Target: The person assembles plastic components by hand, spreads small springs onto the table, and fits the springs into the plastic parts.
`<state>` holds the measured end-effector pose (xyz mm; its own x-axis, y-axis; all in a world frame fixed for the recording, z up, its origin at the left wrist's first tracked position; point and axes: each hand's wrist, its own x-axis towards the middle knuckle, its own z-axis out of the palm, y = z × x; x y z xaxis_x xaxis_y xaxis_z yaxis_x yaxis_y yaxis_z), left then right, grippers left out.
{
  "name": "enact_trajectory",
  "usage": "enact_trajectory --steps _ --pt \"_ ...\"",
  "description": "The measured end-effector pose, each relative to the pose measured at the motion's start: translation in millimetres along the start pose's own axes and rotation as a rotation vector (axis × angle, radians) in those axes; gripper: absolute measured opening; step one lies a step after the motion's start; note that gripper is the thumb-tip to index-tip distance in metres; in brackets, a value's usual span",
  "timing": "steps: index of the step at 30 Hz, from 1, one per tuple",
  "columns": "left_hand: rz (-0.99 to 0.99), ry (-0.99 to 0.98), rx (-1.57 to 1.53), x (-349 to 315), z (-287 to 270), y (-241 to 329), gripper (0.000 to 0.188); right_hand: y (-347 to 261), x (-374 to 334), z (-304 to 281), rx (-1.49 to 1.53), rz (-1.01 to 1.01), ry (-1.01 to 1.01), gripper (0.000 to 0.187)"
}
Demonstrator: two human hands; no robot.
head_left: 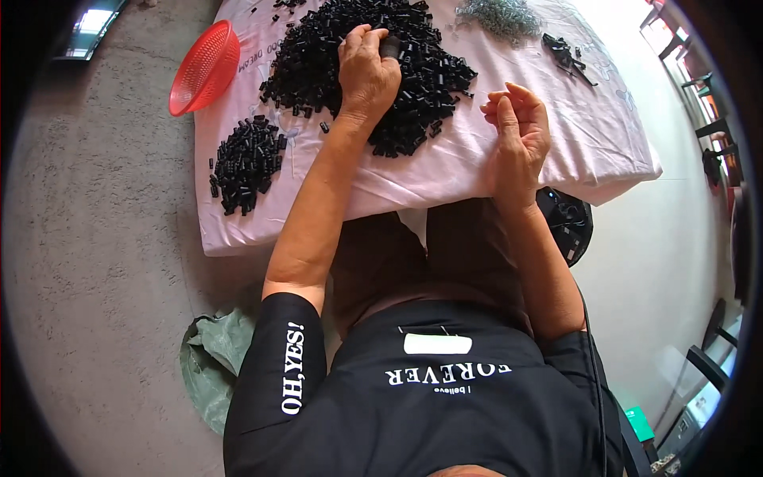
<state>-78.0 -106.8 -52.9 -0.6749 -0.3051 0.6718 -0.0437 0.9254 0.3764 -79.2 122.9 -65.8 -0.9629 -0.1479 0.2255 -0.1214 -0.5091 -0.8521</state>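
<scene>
A large heap of small black tubular pieces (429, 83) lies on a pale pink cloth at the far middle. Over the heap is my left hand (369, 75), its fingers bent down and closed among the pieces. A dark grey bit shows beside its fingertips; whether the hand grips it is unclear. To the right of the heap, my right hand (520, 135) is raised above the cloth near the front edge. Its thumb and curled fingers come together, and anything between them is too small or hidden to name. A smaller pile of black tubes (246, 163) sits at the left.
A red perforated plastic basket (205, 67) tilts at the table's left edge. Small clear or silvery pieces (501, 17) form a pile at the far right, with black bits (566, 57) beside them. The pink cloth (588, 135) drapes over the edge. Green sheeting (214, 358) lies on the floor.
</scene>
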Motion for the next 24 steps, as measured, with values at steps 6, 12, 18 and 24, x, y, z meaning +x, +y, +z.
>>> enact_trajectory --steps 6,12,18,24 --pt "0.082 -0.026 0.059 -7 0 23 0.03 1 0 0 0.001 0.002 0.005 0.023" --pt "0.176 -0.098 0.114 -17 -4 37 0.03 -1 -1 2 0.014 0.004 0.002 0.023" --pt "0.166 -0.101 0.275 -16 -8 61 0.045 -1 -2 2 0.032 0.003 0.043 0.025" --pt "0.227 -0.106 -0.109 35 62 82 0.04 4 -1 4 0.018 -0.072 0.132 0.039"
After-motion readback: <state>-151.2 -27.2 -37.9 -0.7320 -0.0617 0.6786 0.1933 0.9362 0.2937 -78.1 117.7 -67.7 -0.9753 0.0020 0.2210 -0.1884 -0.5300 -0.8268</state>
